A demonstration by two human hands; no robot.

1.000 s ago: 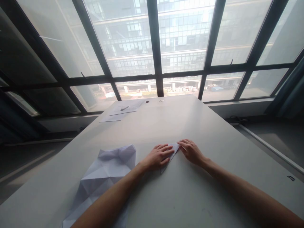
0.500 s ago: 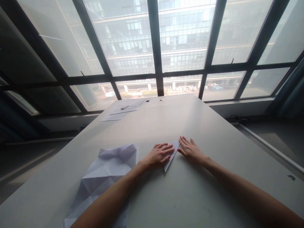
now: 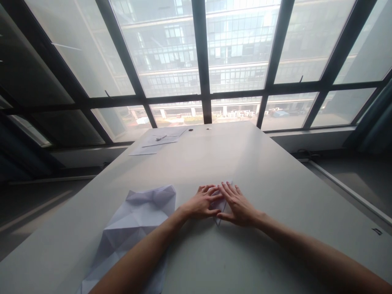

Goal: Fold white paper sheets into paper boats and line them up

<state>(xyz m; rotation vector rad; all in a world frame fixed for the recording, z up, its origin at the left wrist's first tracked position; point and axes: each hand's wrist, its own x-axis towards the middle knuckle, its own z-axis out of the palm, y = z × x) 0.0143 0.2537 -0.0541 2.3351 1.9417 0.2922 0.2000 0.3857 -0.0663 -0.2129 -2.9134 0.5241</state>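
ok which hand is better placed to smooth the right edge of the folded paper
Probably the right: the right hand lies across that edge of the folded paper, while the left hand covers the paper's left side.

Forearms (image 3: pixel 147 250) angled inward, the hands (image 3: pixel 240 208) lie palms down, fingertips (image 3: pixel 224 188) apparently touching.

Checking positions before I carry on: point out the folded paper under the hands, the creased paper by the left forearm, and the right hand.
Folded paper (image 3: pixel 218 204), head view: exposed surface above its near tip.
Creased paper (image 3: pixel 136 214), head view: its upper middle surface.
Right hand (image 3: pixel 240 207), head view: the back of it.
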